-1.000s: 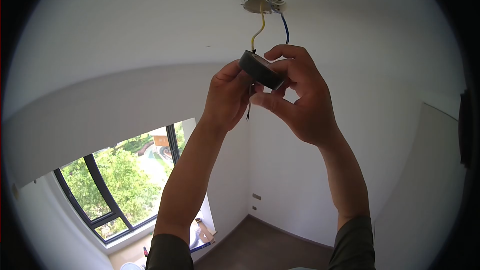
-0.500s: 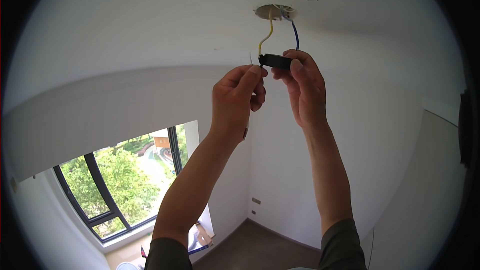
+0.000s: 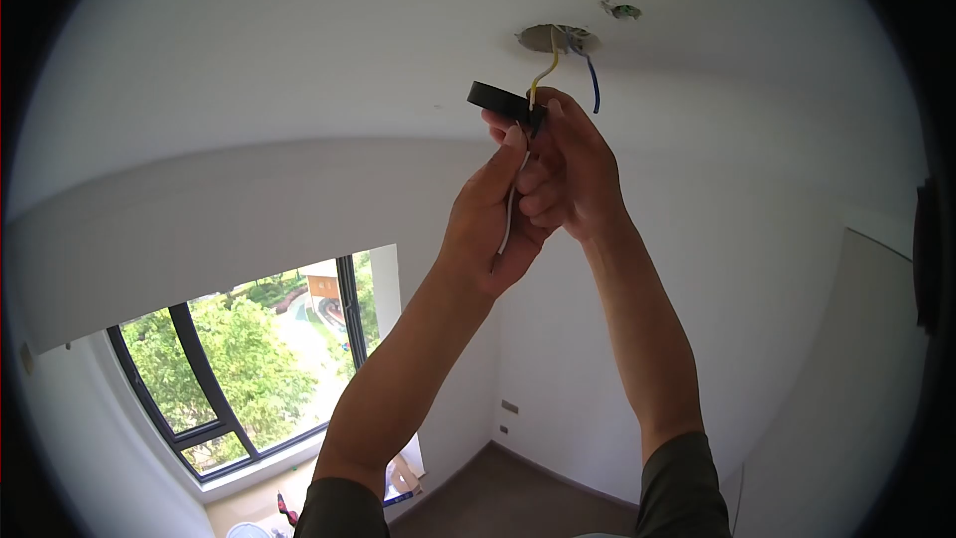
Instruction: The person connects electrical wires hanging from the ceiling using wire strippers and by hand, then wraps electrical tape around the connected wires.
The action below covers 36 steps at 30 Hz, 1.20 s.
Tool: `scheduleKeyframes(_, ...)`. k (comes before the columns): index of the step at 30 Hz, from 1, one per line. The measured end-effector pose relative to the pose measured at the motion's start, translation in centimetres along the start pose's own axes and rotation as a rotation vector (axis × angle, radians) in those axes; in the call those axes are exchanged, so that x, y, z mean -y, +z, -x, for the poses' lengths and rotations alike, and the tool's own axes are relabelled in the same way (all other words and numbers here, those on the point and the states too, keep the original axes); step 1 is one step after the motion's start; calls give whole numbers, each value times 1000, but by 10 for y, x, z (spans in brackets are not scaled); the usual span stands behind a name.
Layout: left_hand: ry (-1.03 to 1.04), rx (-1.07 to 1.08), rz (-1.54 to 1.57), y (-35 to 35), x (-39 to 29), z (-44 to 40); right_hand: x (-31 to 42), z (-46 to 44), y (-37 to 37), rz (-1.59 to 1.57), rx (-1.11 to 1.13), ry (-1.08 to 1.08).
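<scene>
Below the ceiling hole, my left hand (image 3: 493, 194) is closed on what looks like a roll of black electrical tape (image 3: 494, 98), seen edge-on. My right hand (image 3: 578, 159) is closed around the lower end of a yellow wire (image 3: 544, 78), where a dark strip of tape (image 3: 538, 120) sits; the exact grip is partly hidden. A thin white wire (image 3: 511, 209) hangs from between the fingers, across my left palm. Beside my right hand, a blue wire (image 3: 595, 85) dangles freely from the hole.
Both wires come out of a round hole (image 3: 543, 38) in the white ceiling (image 3: 299, 50). Close by is a smaller rough hole (image 3: 625, 12). A window (image 3: 249, 369) lies at lower left, with a red-and-black tool (image 3: 286, 510) on the sill.
The black roll has passed from my right hand to my left, on the other side of the yellow wire. My right hand has moved left onto the wire, away from the blue one.
</scene>
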<state>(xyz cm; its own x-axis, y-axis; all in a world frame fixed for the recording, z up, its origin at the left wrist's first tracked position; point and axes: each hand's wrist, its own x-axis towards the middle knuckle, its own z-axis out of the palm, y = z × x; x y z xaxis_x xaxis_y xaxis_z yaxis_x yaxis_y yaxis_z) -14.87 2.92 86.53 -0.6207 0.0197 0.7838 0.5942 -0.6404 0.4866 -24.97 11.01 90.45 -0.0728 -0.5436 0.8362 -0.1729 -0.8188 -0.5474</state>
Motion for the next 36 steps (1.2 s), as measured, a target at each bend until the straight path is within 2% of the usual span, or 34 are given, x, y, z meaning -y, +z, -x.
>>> scheduleKeyframes(1,-4,-19,-29,0,-1,1,-2,-1,4,3,-4,4)
scheduleKeyframes(3,0,-37,-99,0,-4,1,-3,-6,12,70,-185,-95)
scheduleKeyframes(5,2,-54,-169,5,-3,1,7,2,12,49,-156,-30)
scheduleKeyframes(7,-31,-280,-283,21,-3,1,15,11,15,26,-133,32)
scheduleKeyframes(8,-35,-274,-281,19,-4,-1,18,13,18,42,-115,48)
scheduleKeyframes(10,-75,-42,-87,7,-8,-2,20,15,18,59,-98,70)
scheduleKeyframes(11,-78,-44,-85,1,-7,-4,22,15,16,88,-80,75)
scheduleKeyframes(13,-82,83,-25,-5,-5,-7,25,17,17,117,-65,81)
scheduleKeyframes(16,-59,128,32,-7,-1,-7,24,23,20,72,-134,132)
scheduleKeyframes(18,-16,174,66,-13,2,-11,16,29,11,268,-114,45)
scheduleKeyframes(20,35,220,104,-16,2,-13,10,50,35,581,-237,-151)
scheduleKeyframes(21,94,124,13,-15,2,-12,6,54,36,1027,-231,-469)
scheduleKeyframes(22,154,30,-78,-15,2,-12,5,58,37,1259,-238,-707)
scheduleKeyframes(23,177,112,-165,-29,2,-14,7,62,39,1484,-243,-950)
scheduleKeyframes(24,266,138,-345,-35,0,-10,10,63,45,1548,-108,-1026)
scheduleKeyframes(25,352,167,-526,-39,0,-8,9,59,54,1499,-44,-1018)
scheduleKeyframes(26,428,167,-579,-45,5,-12,8,54,61,1449,18,-1009)
scheduleKeyframes(27,418,169,-573,-47,6,-14,11,54,67,1537,25,-881)
scheduleKeyframes(28,386,96,-582,-49,6,-15,12,52,68,1542,20,-875)
scheduleKeyframes(29,359,23,-592,-50,5,-16,13,50,68,1536,21,-707)
scheduleKeyframes(30,400,15,-465,-41,6,-16,14,47,68,1522,24,-541)
scheduleKeyframes(31,405,15,-460,-43,5,-16,15,47,66,1526,30,-541)
scheduleKeyframes(33,318,107,-430,-43,0,-14,20,50,61,1474,1,-479)
scheduleKeyframes(34,188,-23,-292,-37,-4,-13,22,52,62,1475,8,-480)
scheduleKeyframes(36,184,109,-387,-33,-8,-10,29,57,63,1274,-79,-424)
